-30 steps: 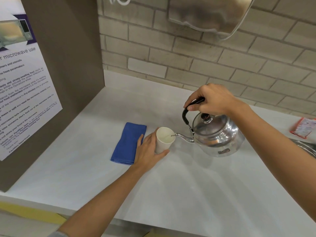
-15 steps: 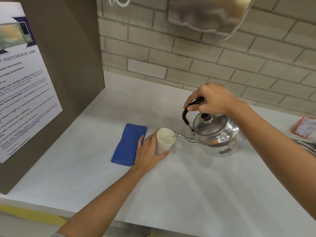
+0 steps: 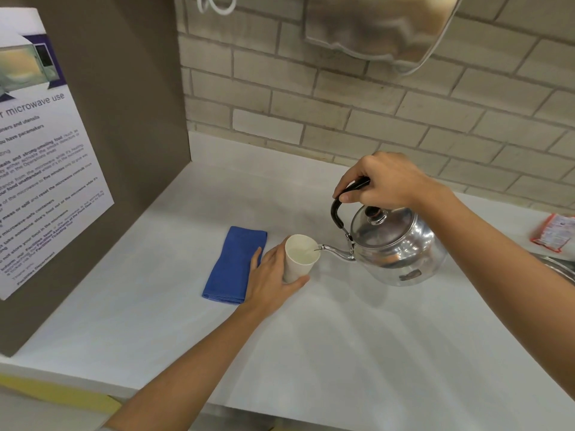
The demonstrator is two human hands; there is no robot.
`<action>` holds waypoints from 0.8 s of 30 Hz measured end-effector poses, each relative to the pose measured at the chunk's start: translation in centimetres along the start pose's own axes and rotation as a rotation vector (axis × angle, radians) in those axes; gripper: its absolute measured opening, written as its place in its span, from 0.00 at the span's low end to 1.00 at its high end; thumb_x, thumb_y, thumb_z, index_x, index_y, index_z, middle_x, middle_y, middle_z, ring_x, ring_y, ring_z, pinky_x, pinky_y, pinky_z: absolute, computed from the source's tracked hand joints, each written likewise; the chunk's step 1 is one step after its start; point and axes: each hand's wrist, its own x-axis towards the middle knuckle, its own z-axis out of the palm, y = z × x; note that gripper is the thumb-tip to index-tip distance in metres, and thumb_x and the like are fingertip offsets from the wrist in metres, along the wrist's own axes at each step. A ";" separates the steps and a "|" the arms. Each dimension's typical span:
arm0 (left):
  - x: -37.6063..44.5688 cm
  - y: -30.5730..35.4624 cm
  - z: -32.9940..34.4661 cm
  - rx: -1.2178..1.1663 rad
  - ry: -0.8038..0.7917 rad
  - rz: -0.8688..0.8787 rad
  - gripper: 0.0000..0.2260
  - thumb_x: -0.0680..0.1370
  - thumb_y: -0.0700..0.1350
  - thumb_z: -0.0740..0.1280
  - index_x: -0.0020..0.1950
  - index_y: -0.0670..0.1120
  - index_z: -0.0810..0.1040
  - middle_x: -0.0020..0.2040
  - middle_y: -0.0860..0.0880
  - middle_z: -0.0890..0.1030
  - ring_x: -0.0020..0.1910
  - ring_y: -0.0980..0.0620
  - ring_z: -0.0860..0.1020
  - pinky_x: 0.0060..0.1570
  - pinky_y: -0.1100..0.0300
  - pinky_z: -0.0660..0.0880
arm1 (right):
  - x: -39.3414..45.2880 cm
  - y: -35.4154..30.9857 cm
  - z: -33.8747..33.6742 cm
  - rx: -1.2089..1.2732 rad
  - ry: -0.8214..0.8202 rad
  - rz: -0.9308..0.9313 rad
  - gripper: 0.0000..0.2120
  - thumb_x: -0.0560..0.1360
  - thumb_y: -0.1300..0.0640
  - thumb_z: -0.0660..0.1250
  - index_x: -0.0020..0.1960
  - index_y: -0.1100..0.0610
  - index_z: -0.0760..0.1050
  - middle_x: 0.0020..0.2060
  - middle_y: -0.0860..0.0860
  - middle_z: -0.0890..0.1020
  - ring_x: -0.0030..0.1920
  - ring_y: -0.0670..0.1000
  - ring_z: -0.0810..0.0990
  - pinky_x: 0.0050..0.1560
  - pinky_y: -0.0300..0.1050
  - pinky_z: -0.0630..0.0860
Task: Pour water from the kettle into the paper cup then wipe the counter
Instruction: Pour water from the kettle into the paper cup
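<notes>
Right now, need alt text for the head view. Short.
A right hand tips a steel kettle by its black handle, spout over a paper cup that the left hand steadies on a white counter. A folded blue cloth lies just left of the cup, below a brick wall.

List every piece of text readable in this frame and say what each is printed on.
"microwave use": heading on the white poster fixed to the brown panel at left; the start of the line is cut off by the frame edge.
Poster body text: bold fragments such as "five minutes" and "mess or spill" seem readable; the rest is too small and skewed.
Red packet at right: print too blurred.
Kettle badge: unreadable.
</notes>
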 end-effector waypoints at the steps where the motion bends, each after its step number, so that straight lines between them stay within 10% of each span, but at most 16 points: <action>1: 0.0 0.0 0.0 -0.001 -0.002 0.002 0.38 0.72 0.63 0.69 0.77 0.51 0.58 0.71 0.53 0.72 0.72 0.54 0.66 0.74 0.58 0.39 | 0.0 0.0 0.0 -0.002 0.001 -0.002 0.06 0.72 0.45 0.71 0.48 0.39 0.84 0.26 0.36 0.72 0.30 0.37 0.70 0.30 0.39 0.64; 24: 0.1 -0.3 0.3 -0.004 0.005 0.017 0.39 0.72 0.64 0.68 0.77 0.52 0.59 0.71 0.54 0.72 0.71 0.56 0.66 0.76 0.56 0.41 | 0.5 -0.2 -0.1 -0.013 -0.004 -0.018 0.07 0.71 0.45 0.71 0.48 0.39 0.83 0.28 0.38 0.73 0.34 0.44 0.72 0.37 0.45 0.70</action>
